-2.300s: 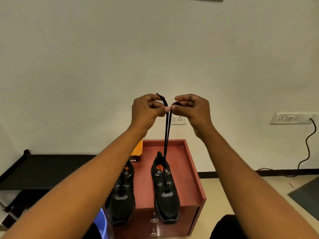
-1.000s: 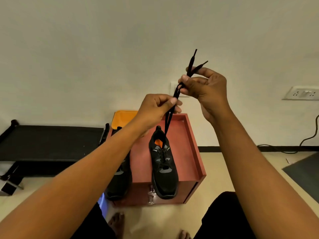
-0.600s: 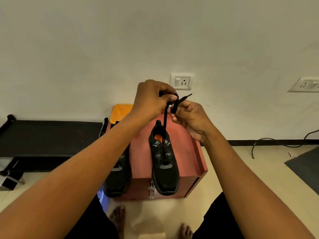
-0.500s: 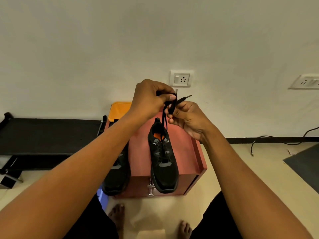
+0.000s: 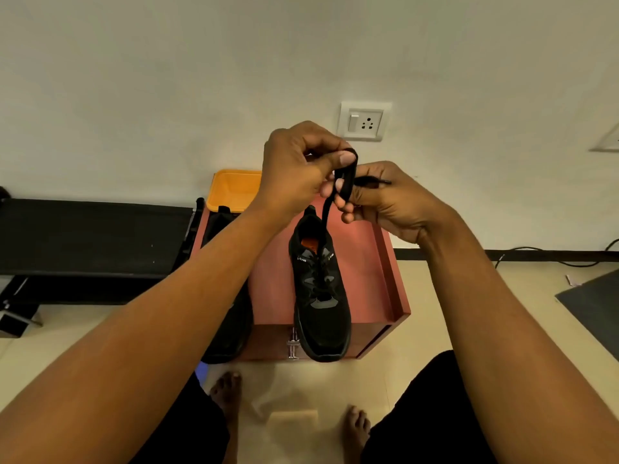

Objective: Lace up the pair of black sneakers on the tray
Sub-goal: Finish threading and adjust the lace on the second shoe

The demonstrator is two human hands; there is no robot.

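At the bottom edge, two bare feet (image 5: 227,391) rest on the pale floor (image 5: 301,390) between dark-trousered knees. Just beyond them stands a red-brown cabinet whose top is the tray (image 5: 392,296), with small metal knobs (image 5: 292,343) on its front face. One sneaker (image 5: 321,313) stands upright on the tray, toe toward the viewer and overhanging the front edge, orange lining showing at its opening. The other sneaker (image 5: 227,339) sits at the tray's left side, mostly hidden behind the left forearm, and whether it is laced cannot be told.

From the first sneaker's collar the lace (image 5: 325,212) rises taut to both hands, held close together above the tray's far end. The left hand (image 5: 294,172) has its fingers curled, thumb and forefinger pinching a loop of lace that arcs over the thumb tip. The right hand (image 5: 392,202), just beside it and slightly lower, pinches the lace too — a stiff tip pokes out rightward over its fingers.

Behind the tray sits a yellow bin (image 5: 231,189), and to the left a low black bench (image 5: 90,239). A dark mat (image 5: 596,303) lies on the floor at right. On the wall (image 5: 167,78) — a socket (image 5: 365,121).
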